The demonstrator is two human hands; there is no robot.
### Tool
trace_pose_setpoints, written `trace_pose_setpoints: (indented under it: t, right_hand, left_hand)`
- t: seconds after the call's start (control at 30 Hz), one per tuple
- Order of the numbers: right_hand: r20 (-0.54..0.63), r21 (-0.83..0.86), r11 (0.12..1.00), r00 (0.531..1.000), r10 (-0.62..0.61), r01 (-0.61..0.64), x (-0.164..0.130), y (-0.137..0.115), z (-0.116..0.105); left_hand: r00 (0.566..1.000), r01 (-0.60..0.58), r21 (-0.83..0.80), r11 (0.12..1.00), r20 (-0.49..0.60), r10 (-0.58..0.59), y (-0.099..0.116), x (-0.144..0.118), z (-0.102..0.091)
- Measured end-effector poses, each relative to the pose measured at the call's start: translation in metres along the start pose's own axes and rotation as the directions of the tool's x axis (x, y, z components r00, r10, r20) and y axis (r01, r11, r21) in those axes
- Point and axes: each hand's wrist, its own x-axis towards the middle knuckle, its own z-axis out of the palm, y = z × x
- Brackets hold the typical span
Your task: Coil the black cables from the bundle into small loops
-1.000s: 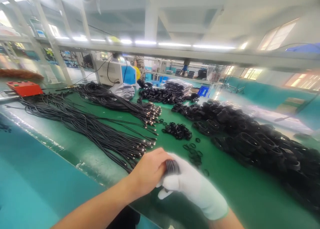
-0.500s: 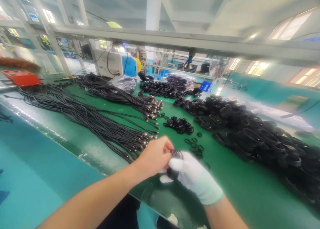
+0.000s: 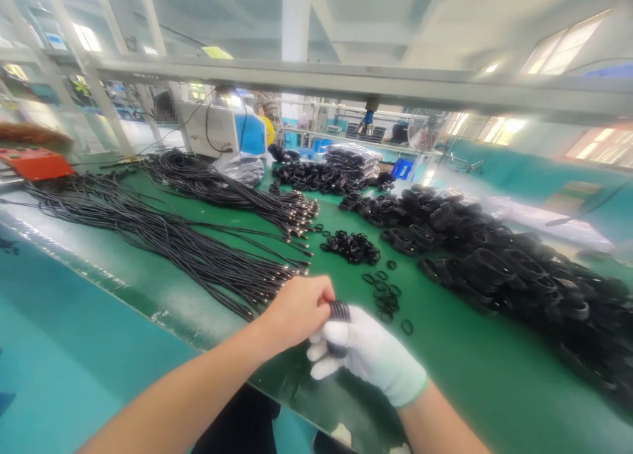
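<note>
My bare left hand (image 3: 297, 309) and my white-gloved right hand (image 3: 368, 352) meet near the front edge of the green bench (image 3: 455, 368). Between them they grip a small coiled bundle of black cable (image 3: 339, 310), which shows only as a ribbed black loop above the glove's fingers. Long black cables with metal ends (image 3: 208, 256) lie fanned out to the left of my hands. Small black rings (image 3: 386, 295) lie loose just beyond my fingers, with a denser heap of rings (image 3: 351, 246) farther back.
A long pile of coiled black cable bundles (image 3: 494, 269) runs along the right side of the bench. More coils and bagged stock (image 3: 341, 170) sit at the back beside a white and blue machine (image 3: 222, 134). A red box (image 3: 34, 162) stands far left. A metal rail crosses overhead.
Both hands stay closed together on the coiled bundle, shifting slightly over the bench. The camera view has tilted and drifted a little; the bench contents lie unchanged.
</note>
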Motion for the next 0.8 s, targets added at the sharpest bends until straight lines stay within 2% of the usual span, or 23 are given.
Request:
trace_pose_setpoints:
  t: [0.13, 0.2, 0.3, 0.4, 0.5, 0.6, 0.7, 0.8]
  right_hand:
    - [0.039, 0.009, 1.0, 0.999, 0.005, -0.005, 0.0, 0.003, 0.0]
    - [0.013, 0.011, 1.0, 1.0, 0.014, -0.014, -0.001, 0.001, -0.001]
    - [-0.042, 0.051, 0.998, 0.999, -0.022, 0.024, -0.006, -0.012, -0.009]
    - [-0.144, 0.104, 0.981, 0.978, -0.148, 0.164, -0.017, -0.032, -0.031]
    - [-0.249, 0.125, 0.948, 0.934, -0.256, 0.294, -0.032, -0.05, -0.058]
    - [-0.339, 0.153, 0.929, 0.901, -0.271, 0.336, -0.042, -0.06, -0.074]
    - [-0.391, 0.16, 0.926, 0.883, -0.258, 0.341, -0.047, -0.064, -0.078]
    - [-0.466, 0.111, 0.93, 0.845, -0.262, 0.35, -0.046, -0.065, -0.074]
  left_hand:
    - [1.0, -0.016, 0.089, 0.996, -0.014, 0.017, 0.004, -0.003, -0.002]
    - [0.999, -0.049, 0.058, 0.997, 0.016, 0.048, 0.0, 0.001, -0.006]
    - [0.988, -0.078, -0.081, 0.994, 0.128, 0.088, -0.011, 0.02, -0.015]
    - [0.982, -0.096, -0.078, 0.992, 0.153, 0.107, -0.018, 0.052, -0.014]
    - [0.981, -0.144, -0.005, 0.99, 0.128, 0.143, -0.014, 0.088, 0.008]
    - [0.98, -0.161, -0.006, 0.987, 0.119, 0.161, -0.007, 0.118, 0.041]
    - [0.982, -0.138, -0.059, 0.989, 0.122, 0.144, -0.003, 0.136, 0.068]
    - [0.984, -0.081, -0.168, 0.982, 0.141, 0.105, -0.006, 0.139, 0.073]
